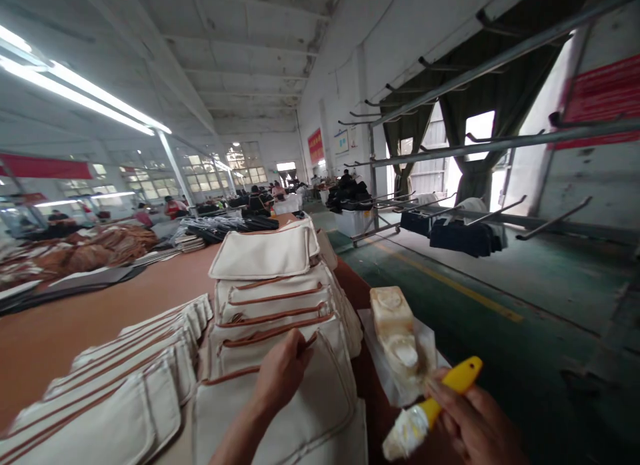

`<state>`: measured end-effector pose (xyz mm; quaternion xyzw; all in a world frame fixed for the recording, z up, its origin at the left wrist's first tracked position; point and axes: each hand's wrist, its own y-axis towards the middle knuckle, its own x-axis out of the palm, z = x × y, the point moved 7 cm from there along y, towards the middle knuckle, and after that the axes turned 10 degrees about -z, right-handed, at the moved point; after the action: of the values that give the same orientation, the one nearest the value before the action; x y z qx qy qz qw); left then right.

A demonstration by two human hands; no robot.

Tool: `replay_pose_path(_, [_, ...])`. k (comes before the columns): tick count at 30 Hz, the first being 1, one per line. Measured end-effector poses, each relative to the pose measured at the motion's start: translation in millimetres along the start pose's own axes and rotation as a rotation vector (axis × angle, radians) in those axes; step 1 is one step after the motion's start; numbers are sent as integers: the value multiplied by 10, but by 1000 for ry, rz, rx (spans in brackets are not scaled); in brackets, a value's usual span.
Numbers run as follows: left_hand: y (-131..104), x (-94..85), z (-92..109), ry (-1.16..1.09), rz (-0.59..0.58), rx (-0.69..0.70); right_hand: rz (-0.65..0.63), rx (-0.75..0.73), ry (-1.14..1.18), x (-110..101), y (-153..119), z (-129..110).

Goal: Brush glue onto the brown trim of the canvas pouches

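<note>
My right hand (pixel 470 415) grips a paintbrush (pixel 463 376) by its yellow handle. The brush head points down and left, its bristles caked with something white. Pinched closed, my left hand (pixel 283 371) is at the brown top edge of a cream bag piece (pixel 320 385) in the overlapping middle stack; its fingertips are partly hidden. Beyond the brush is a cut-open, yellowed plastic container (pixel 393 311) holding white matter, set on a whitish sheet (pixel 427 341). A second row of brown-edged cream pieces (pixel 115 411) overlaps at the left.
The brown tabletop (pixel 170 278) carries brown material piles (pixel 110 245) and dark stacked pieces (pixel 230 228) farther back. Right of it, a metal rack (pixel 435 158) with protruding bars stands over the green floor (pixel 430 285), dark items (pixel 465 237) hanging on it. Several people work in the distance.
</note>
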<state>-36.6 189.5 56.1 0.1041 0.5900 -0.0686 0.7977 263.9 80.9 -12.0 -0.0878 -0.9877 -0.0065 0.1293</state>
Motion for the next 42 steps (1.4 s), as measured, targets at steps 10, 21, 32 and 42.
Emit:
replay_pose_path(10, [-613, -111, 645, -635, -307, 192, -361, -305, 22, 657, 232, -833])
replay_pose_path(21, [-827, -65, 902, -776, -484, 212, -464, -709, -424, 1095, 95, -1301])
replay_pose_path(32, [-944, 2, 890, -704, -382, 269, -412, -669, -377, 1011, 6, -1195])
replay_pose_path(42, [-1200, 71, 800, -149, 164, 520, -408, -465, -244, 887, 67, -1004])
